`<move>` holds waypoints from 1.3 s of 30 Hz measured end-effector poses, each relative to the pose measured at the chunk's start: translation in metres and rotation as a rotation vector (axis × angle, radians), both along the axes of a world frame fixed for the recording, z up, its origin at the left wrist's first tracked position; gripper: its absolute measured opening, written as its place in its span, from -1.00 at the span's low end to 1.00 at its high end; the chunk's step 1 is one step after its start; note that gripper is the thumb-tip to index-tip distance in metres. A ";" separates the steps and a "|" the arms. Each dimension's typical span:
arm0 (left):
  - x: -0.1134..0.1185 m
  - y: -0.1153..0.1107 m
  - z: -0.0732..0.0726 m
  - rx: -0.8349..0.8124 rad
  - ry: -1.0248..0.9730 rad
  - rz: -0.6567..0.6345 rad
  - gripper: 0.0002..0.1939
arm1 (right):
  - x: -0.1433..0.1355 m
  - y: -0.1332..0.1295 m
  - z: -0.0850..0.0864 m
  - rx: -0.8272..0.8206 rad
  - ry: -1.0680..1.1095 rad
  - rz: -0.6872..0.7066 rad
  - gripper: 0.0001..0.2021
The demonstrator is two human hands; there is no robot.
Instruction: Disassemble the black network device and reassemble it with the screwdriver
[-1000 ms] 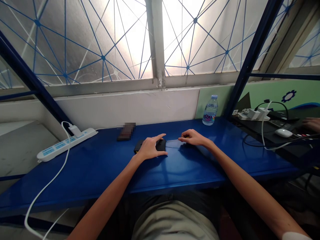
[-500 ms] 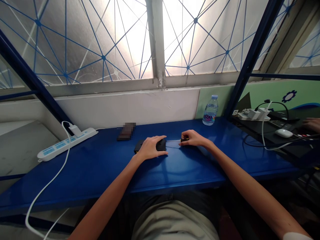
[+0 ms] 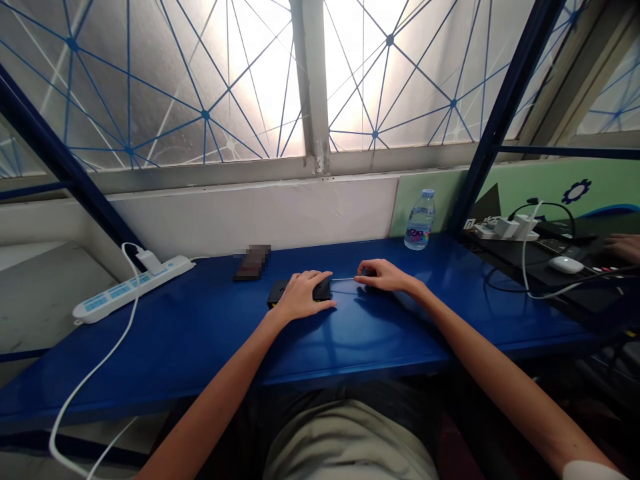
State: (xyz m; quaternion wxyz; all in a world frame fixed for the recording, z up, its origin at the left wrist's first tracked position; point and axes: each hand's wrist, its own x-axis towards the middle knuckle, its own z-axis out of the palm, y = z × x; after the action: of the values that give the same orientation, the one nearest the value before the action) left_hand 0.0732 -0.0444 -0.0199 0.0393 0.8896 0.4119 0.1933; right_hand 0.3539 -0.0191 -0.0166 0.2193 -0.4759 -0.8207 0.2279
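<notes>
My left hand [image 3: 301, 295] lies flat on a small black box [image 3: 277, 291] on the blue table [image 3: 200, 333], pressing it down. A thin silver rod [image 3: 343, 279] runs out of the box's right side toward my right hand [image 3: 384, 275]. That hand pinches a small dark handle at the rod's far end, mostly hidden by the fingers. Both forearms reach in from the bottom of the view.
A white power strip [image 3: 131, 287] with a plugged charger and white cable lies at the left. A blurred dark object [image 3: 253, 261] sits behind the box. A water bottle [image 3: 420, 221] stands at the back right. Beyond it are chargers [image 3: 507, 229], cables, a white mouse [image 3: 565, 265] and another person's hand [image 3: 623, 247].
My right hand has shifted slightly left along the rod toward the box. My left hand stays on the box.
</notes>
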 end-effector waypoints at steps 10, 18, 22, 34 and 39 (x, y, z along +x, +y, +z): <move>0.003 0.000 -0.002 0.002 0.014 0.027 -0.29 | 0.003 0.005 -0.002 0.010 -0.046 -0.003 -0.57; 0.002 0.000 -0.003 0.005 0.010 0.013 -0.32 | -0.001 0.005 -0.008 0.019 0.005 -0.006 -0.69; 0.002 0.000 -0.003 0.003 0.000 0.012 -0.33 | -0.002 0.002 -0.006 0.019 0.003 -0.007 -0.68; 0.001 0.001 -0.003 0.003 0.025 0.015 -0.32 | 0.001 0.004 -0.003 0.017 -0.066 -0.020 -0.54; 0.002 0.001 -0.002 0.005 0.022 0.009 -0.32 | 0.001 0.004 -0.004 0.017 -0.028 -0.024 -0.61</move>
State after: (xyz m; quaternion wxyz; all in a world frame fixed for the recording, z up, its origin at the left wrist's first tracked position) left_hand 0.0749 -0.0438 -0.0223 0.0315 0.8899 0.4158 0.1849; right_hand 0.3549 -0.0151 -0.0211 0.2145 -0.4869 -0.8198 0.2116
